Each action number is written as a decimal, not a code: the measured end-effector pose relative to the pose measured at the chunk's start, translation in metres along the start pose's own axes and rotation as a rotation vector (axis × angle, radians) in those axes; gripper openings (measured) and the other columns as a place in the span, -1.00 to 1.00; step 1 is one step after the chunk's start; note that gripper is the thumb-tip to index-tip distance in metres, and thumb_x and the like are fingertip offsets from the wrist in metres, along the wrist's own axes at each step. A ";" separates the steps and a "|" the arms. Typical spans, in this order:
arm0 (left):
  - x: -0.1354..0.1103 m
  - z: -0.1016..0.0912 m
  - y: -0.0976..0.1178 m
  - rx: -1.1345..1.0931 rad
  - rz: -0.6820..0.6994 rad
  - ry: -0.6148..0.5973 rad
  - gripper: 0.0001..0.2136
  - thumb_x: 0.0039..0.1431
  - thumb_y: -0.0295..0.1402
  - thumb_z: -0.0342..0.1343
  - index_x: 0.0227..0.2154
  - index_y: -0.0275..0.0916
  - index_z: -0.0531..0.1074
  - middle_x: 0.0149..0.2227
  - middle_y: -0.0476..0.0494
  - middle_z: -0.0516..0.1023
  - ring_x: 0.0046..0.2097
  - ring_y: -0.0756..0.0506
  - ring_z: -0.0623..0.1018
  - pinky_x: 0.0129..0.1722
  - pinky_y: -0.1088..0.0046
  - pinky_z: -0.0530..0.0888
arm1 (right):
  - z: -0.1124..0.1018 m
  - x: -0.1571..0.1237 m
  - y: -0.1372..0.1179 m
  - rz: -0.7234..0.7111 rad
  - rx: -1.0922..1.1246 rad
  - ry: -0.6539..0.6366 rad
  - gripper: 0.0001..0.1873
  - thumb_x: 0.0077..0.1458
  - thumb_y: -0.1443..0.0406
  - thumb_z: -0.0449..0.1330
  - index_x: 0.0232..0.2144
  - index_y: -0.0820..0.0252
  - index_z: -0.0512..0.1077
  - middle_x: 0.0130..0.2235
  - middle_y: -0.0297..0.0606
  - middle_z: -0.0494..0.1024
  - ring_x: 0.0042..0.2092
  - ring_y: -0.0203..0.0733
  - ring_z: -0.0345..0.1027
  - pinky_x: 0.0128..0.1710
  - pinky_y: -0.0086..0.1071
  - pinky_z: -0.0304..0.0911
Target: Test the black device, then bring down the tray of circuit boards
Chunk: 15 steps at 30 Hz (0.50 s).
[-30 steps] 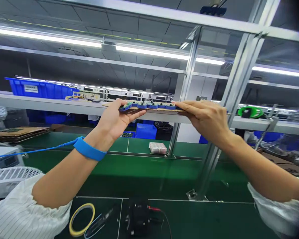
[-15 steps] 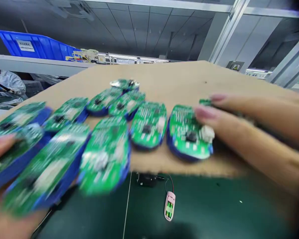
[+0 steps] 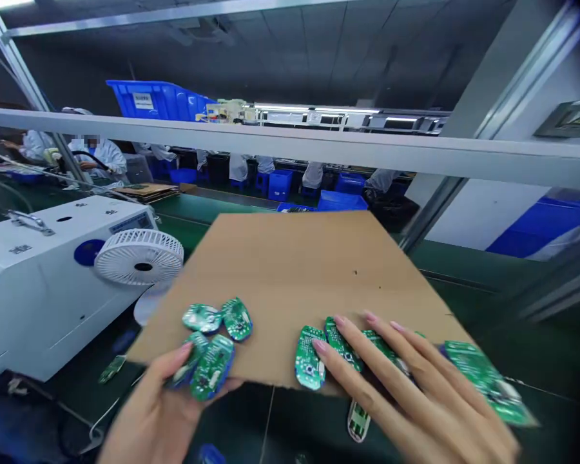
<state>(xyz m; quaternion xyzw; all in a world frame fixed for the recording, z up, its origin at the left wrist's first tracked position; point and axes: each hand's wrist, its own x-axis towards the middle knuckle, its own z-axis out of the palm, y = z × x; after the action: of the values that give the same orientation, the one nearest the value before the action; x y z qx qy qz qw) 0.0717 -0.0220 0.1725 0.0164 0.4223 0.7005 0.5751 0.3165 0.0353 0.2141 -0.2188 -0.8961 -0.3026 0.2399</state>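
— Fingers first?
— The left hand (image 3: 149, 412) grips the cardboard sheet (image 3: 294, 270) at its near left corner, thumb pinning circuit boards (image 3: 212, 367) there. The right hand (image 3: 415, 393) lies flat, fingers (image 3: 348, 335) spread over boards along the near edge.
— What changed?
— A second ago the sheet was level at the shelf (image 3: 290, 145). Now it's lowered and tilted, and the boards have bunched together, so they're loose.
— Their look?
— Green ovals, blue-backed. One at the near right corner is blurred.

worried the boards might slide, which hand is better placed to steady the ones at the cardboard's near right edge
Probably right. The right hand lies with fingers spread across those boards, while the left hand grips the cardboard at its near left corner, thumb on another cluster.
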 end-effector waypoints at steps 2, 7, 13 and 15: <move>0.024 -0.009 -0.027 0.006 -0.037 0.069 -0.62 0.09 -0.47 0.14 0.00 -0.11 0.37 -0.08 -0.10 0.57 -0.14 -0.25 0.60 -0.27 0.12 0.62 | 0.040 -0.030 0.000 0.043 0.036 0.025 -0.50 0.31 0.38 -0.07 0.26 0.03 0.21 0.10 -0.28 0.41 0.08 0.07 0.34 0.10 -0.09 0.18; 0.099 -0.037 -0.111 0.028 -0.061 -0.101 -0.71 0.01 -0.39 0.23 -0.18 -0.25 0.36 -0.35 -0.07 0.59 -0.36 -0.21 0.60 -0.31 0.13 0.60 | 0.132 -0.114 -0.019 0.149 0.137 -0.087 -0.29 0.19 0.58 -0.17 0.31 -0.03 0.05 0.15 -0.28 0.35 0.10 0.04 0.32 0.00 -0.08 0.22; 0.129 -0.051 -0.135 0.098 -0.033 -0.172 -0.70 0.06 -0.31 0.27 -0.15 -0.21 0.39 -0.16 -0.11 0.57 -0.21 -0.15 0.57 -0.25 0.31 0.55 | 0.152 -0.145 -0.031 0.243 0.168 -0.165 -0.25 0.17 0.59 -0.14 0.31 -0.09 0.04 0.13 -0.31 0.38 0.05 -0.01 0.37 -0.03 -0.09 0.20; 0.132 -0.049 -0.130 0.156 -0.039 -0.228 -0.72 0.07 -0.29 0.27 -0.17 -0.25 0.42 -0.17 -0.16 0.57 -0.23 -0.14 0.56 -0.29 0.32 0.54 | 0.150 -0.144 -0.027 0.256 0.178 -0.193 -0.24 0.16 0.59 -0.15 0.31 -0.11 0.04 0.13 -0.32 0.38 0.07 -0.01 0.36 -0.02 -0.08 0.19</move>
<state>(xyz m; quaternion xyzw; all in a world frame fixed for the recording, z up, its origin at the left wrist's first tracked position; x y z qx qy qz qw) 0.1050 0.0555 0.0010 0.1324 0.4074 0.6480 0.6298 0.3712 0.0777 0.0156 -0.3373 -0.9030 -0.1666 0.2076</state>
